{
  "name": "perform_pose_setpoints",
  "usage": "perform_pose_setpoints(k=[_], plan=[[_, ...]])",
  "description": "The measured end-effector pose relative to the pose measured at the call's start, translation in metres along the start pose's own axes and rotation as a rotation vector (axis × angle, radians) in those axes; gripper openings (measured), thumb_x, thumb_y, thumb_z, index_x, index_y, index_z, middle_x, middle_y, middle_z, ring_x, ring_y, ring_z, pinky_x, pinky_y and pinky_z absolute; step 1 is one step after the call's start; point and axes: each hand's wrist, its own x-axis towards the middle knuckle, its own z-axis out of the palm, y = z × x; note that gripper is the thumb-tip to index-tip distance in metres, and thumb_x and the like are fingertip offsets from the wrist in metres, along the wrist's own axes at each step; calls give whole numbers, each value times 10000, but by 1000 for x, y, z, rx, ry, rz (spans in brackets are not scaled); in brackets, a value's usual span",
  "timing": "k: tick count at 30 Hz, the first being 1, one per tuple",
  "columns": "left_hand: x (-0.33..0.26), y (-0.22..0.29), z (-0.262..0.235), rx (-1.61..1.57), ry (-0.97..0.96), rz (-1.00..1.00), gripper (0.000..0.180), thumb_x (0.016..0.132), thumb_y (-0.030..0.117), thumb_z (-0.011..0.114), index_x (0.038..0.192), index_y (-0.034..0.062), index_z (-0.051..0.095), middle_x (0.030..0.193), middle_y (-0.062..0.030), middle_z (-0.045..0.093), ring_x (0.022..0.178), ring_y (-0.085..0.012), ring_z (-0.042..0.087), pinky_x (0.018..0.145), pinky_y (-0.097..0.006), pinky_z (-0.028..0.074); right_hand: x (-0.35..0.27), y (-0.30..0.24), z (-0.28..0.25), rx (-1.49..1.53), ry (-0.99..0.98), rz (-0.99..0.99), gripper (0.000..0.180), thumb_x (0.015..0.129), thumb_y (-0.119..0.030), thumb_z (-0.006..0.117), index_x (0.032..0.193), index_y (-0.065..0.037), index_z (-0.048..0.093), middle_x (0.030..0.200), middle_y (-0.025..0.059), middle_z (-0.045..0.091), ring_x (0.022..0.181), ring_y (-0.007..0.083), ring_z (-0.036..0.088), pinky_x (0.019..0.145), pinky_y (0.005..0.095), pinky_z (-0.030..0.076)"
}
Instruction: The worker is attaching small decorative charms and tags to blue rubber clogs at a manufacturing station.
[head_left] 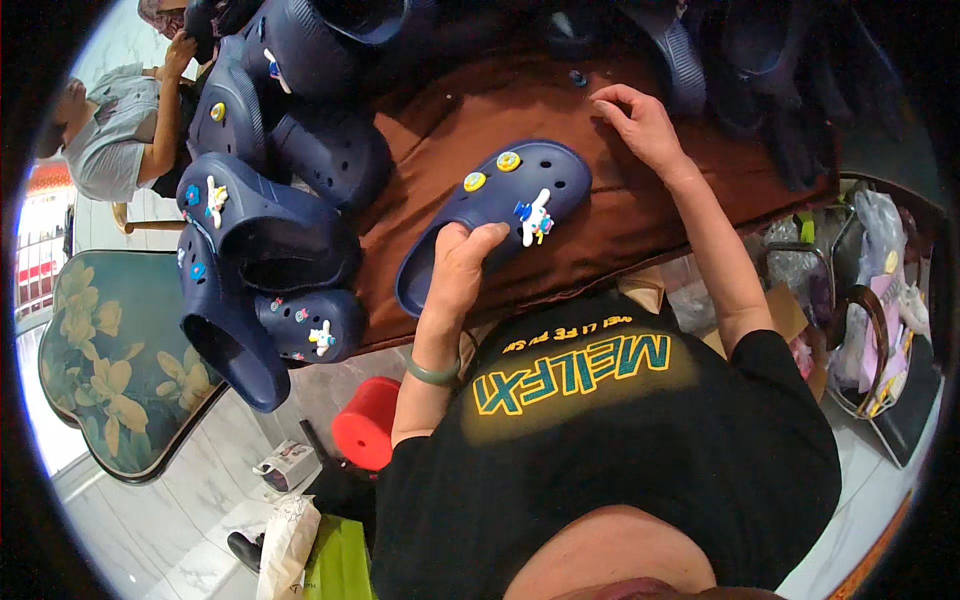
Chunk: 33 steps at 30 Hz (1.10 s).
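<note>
**Head view: left hand grips a navy clog while the right reaches across the counter**

The left hand [462, 262] is clamped on the heel end of a navy clog [497, 215], thumb over the rim and fingers beneath. The clog lies on the brown counter [470, 115] with its toe pointing away from that hand, toward the right hand. On its perforated top sit two round yellow charms [491, 171] and a white figure charm [536, 216].

The right hand [640, 125] rests farther out, beyond the clog's toe, holding nothing; its fingers are curled loosely and their tips touch the counter. Just past its fingertips lies a small blue charm [578, 77].

To the left of the left hand, a heap of navy clogs [262, 225] with charms is stacked at the counter's edge. Below the left forearm stands a red stool [366, 424]. Another person in a grey shirt [112, 130] sits beyond the heap.
</note>
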Motion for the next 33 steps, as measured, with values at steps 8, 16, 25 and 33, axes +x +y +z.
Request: perform_pose_setpoints(k=[8, 16, 25, 33], plan=[[-1, 3, 2, -61, 33, -1, 305, 799, 151, 556, 1019, -43, 635, 957, -58, 655, 867, -135, 606, 826, -273, 458, 25, 11, 16, -226, 170, -275, 234, 873, -252, 612, 1044, -98, 656, 969, 107, 637, 894, 311, 625, 790, 377, 501], [4, -1, -2, -6, 51, 16, 346, 812, 173, 555, 1073, -47, 613, 1005, -63, 642, 919, -142, 591, 867, -276, 440, 29, 14, 21, -395, 92, -395, 206, 864, -247, 629, 1000, -91, 639, 986, 108, 607, 855, 311, 610, 774, 390, 500], [2, 5, 1, -125, 9, 31, 356, 833, 122, 525, 1135, -54, 589, 1093, -84, 635, 1002, -152, 588, 926, -287, 426, -42, -60, 23, 297, -34, -159, 259, 844, 0, 645, 1100, -27, 611, 1002, 33, 650, 919, 126, 604, 807, 245, 491], [3, 2, 2, -166, -28, 58, 323, 838, 97, 527, 1117, -45, 603, 1101, -79, 631, 1003, -143, 584, 918, -281, 429, -36, -71, 30, -11, 20, -422, 215, 787, 31, 672, 992, -31, 659, 972, 81, 650, 871, 186, 626, 735, 271, 511]])
